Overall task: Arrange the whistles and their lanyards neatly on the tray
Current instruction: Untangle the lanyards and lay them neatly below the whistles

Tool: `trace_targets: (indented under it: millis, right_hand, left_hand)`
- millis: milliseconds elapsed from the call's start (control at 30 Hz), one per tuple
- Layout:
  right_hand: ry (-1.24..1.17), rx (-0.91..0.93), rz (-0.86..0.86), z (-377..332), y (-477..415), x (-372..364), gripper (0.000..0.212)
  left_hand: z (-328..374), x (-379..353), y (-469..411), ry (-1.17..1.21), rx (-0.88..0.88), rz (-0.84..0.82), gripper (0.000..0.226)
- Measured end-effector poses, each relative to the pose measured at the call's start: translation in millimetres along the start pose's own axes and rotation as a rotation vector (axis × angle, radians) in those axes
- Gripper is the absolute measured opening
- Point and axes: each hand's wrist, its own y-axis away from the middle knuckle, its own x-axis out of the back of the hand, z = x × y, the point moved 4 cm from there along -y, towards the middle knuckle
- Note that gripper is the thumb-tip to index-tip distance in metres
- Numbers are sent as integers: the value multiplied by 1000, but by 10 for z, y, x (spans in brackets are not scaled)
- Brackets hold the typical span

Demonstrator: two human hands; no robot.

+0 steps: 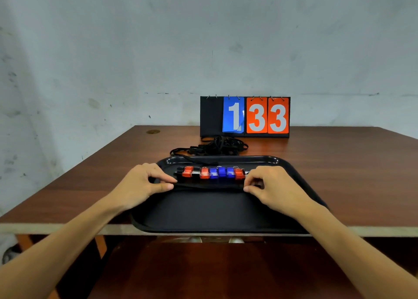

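A black tray (217,212) lies at the table's near edge. Across its far half runs a row of several red and blue whistles (213,172). In front of the row a black lanyard (208,185) is stretched flat between my hands. My left hand (144,181) pinches the lanyard's left end between thumb and forefinger. My right hand (269,184) pinches its right end the same way. A tangled heap of black lanyards (214,148) lies on the table just behind the tray, and one strand trails over the tray's far rim.
A flip scoreboard (245,116) reading 1 and 33 stands at the back of the brown table (90,174), against a grey wall. The tray's front edge overhangs the table's near edge slightly.
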Motion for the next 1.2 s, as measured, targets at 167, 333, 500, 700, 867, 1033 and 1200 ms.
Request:
trace_targets:
  millis: [167,333,500,700,867,1033,1200]
  right_hand:
    - [33,-39,7,38,-35,4,7]
    - [60,-45,33,77,-53,-25,7]
    - [56,-85,40,76,-47,-24,10]
    - [24,-96,114,24,5,50,12]
    - [68,-64,144,-120,-107,156,15]
    - [-43,-49,108,-396,-499,52,14]
    - [-136,-41,-8,-665,-1060,-202,13]
  left_hand:
    - [73,17,-25,-69,14,7,10]
    - [66,-5,-108,-120,27,34,12]
    - [-4,-6,-53,38,65,137,11]
    - [31,32,-5,183,103,197,5]
    - [-116,121,11,576,282,336,13]
    - [-270,201,-164,619,360,356,15]
    - [-446,254,-373,266,340,327,15]
